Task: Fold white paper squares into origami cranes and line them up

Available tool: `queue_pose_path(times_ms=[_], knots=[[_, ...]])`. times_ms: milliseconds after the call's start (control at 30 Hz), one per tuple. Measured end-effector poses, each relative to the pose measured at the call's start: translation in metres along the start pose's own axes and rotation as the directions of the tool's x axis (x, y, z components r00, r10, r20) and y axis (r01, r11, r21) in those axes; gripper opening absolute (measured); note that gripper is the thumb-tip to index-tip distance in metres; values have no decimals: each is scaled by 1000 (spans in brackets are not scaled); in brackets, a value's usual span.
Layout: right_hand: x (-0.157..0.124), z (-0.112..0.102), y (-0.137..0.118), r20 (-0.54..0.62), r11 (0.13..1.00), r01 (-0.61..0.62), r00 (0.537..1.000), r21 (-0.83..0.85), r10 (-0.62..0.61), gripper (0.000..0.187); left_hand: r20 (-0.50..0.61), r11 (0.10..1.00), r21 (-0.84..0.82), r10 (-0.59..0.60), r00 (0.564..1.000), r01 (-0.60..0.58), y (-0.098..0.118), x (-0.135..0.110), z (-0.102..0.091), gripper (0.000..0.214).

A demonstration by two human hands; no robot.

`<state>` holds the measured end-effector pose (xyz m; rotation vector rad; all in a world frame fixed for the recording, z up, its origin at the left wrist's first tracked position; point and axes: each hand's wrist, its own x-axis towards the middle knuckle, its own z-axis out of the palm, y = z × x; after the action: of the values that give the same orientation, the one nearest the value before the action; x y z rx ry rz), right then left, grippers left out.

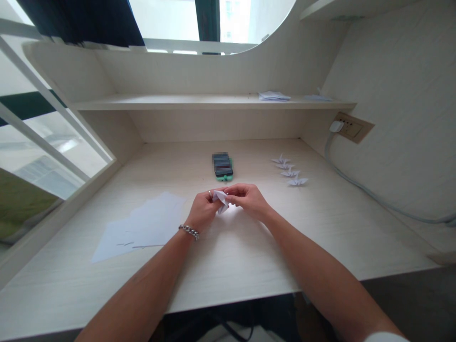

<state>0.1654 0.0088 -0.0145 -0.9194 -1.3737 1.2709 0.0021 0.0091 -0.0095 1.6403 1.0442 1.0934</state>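
- Desk [235, 275]: pale surface; both forearms extend over its front edge.
- Bracelet [189, 232]: metal chain, worn on the left wrist.
- Sheets [142, 225]: white, overlapping, flat on the desk, left of the left hand.
- Left hand [203, 210]: fingers closed around the left side of the folded paper; a ring [210, 194] is fitted on one finger.
- Right hand [248, 197]: thumb and fingers pinch the right side of the same piece.
- Folded paper [221, 198]: white, held between both hands above the desk, in front of the phone.
- Cranes [290, 173]: four white paper units, arranged in a row, right of the phone.
- Phone [223, 167]: green-edged, lying on the desk; screen content blurred.
- Cable [370, 192]: runs along the right wall to a plug [336, 126] seated in the socket [355, 128].
- Shelf [178, 100]: above the desk's rear; carries a paper stack [274, 96].
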Motion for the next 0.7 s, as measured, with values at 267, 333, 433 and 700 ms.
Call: queue_pose_path(times_ms=[267, 333, 433, 700], knots=[[-3, 2, 1, -35, 981, 96, 994, -170, -104, 21, -33, 999, -33, -20, 999, 19, -3, -1, 2, 32], [-4, 4, 0, -80, 950, 145, 982, -275, -173, 17, -42, 998, -61, -23, 999, 20, -4, -1, 3, 37], [-6, 7, 1, -137, 908, 182, 959, -378, -249, 16, -53, 992, -123, -19, 998, 12, -4, -1, 6, 43], [-6, 10, 3, -196, 872, 168, 938, -460, -284, 17, -8, 961, -275, -34, 999, 30, -2, -1, 11, 39]])
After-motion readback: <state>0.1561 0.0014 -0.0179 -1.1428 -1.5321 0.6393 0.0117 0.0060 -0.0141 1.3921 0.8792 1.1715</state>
